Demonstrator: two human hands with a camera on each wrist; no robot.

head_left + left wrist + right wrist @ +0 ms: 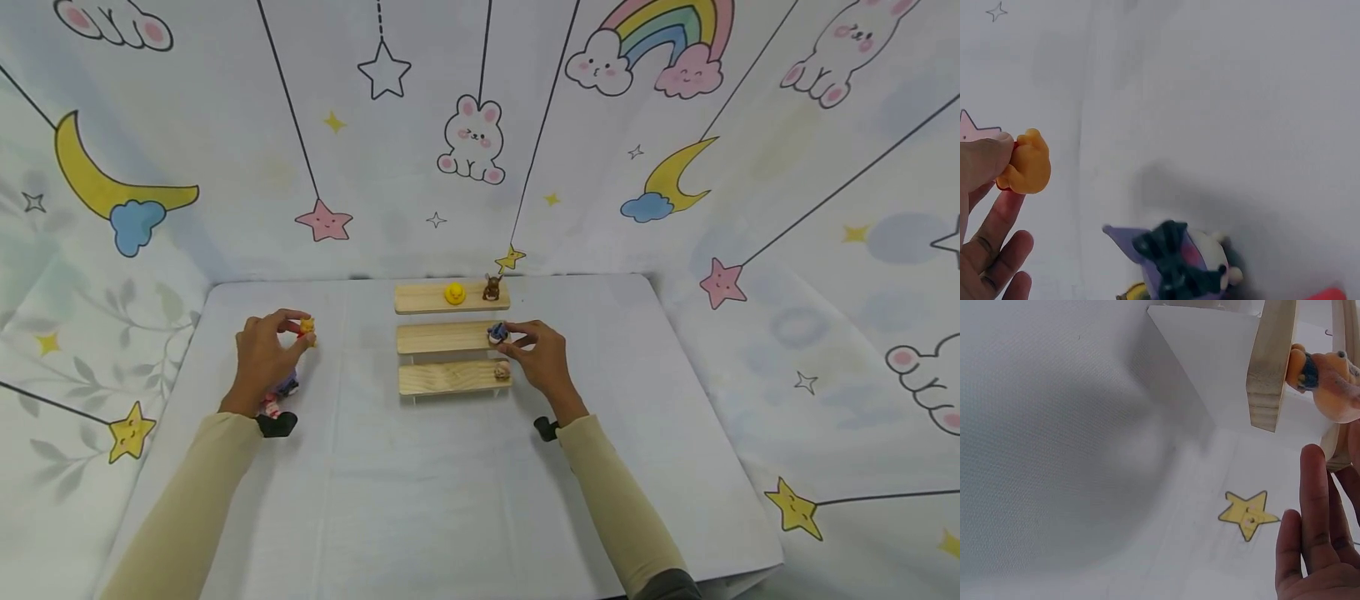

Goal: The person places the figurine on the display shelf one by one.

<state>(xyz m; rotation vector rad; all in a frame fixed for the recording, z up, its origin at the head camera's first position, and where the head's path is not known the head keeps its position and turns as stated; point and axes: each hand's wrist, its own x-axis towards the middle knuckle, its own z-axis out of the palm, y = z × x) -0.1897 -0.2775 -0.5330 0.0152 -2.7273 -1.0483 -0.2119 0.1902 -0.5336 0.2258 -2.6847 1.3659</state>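
Observation:
My left hand (262,350) pinches a small yellow bear figurine (307,330) with red on it, held over the left part of the table. In the left wrist view the figurine (1032,162) shows its rounded orange-yellow side between thumb and finger. My right hand (542,358) reaches to the right end of the middle wooden shelf (442,338) and pinches a small blue-and-white figurine (497,333) there. On the lowest shelf (442,379), just below that hand, stands a tan figurine (502,370). The right wrist view shows it as an orange figurine (1329,384) with a blue scarf.
On the top shelf (420,298) stand a yellow duck (454,293) and a brown figurine (492,287). Under my left wrist lie more toys, among them a purple-and-white figurine (1172,262) with a dark bow. Printed cloth backs the white table (420,500).

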